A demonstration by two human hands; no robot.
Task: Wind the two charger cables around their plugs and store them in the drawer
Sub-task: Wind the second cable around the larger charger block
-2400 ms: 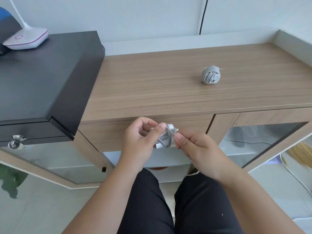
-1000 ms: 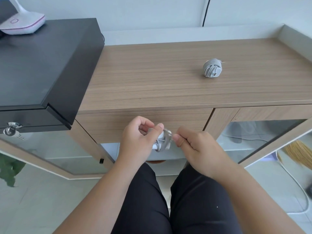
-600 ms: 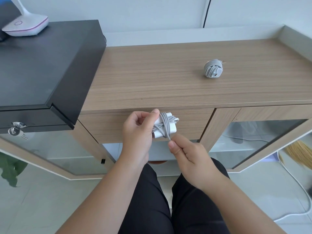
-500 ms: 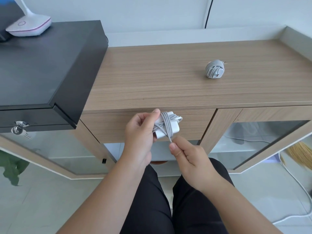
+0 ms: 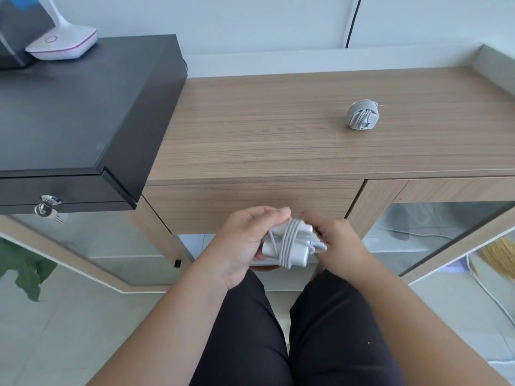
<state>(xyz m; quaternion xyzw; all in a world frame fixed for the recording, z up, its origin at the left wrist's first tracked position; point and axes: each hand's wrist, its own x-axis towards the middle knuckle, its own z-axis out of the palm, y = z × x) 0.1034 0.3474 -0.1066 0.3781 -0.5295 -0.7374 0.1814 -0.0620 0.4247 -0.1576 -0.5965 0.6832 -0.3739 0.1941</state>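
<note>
1. Nearest, just in front of the drawer point(image 5: 250, 207): left hand point(image 5: 245, 243) grips the white plug point(image 5: 284, 243), fingers curled round its left end. Grey cable already lies in several turns about it.
2. Right hand point(image 5: 337, 240) pinches the cable's free end at the plug's right side; looks like the last tuck, winding nearly finished.
3. Drawer front sits flush, shut. Nothing stored yet, by my reading.
4. Beyond the drawer, on the wooden surface point(image 5: 278, 121), back and to the right: the other charger point(image 5: 362, 115), fully wound, lying untouched.
5. Left to do: finish this tuck, open the drawer, put both bundles in.
</note>
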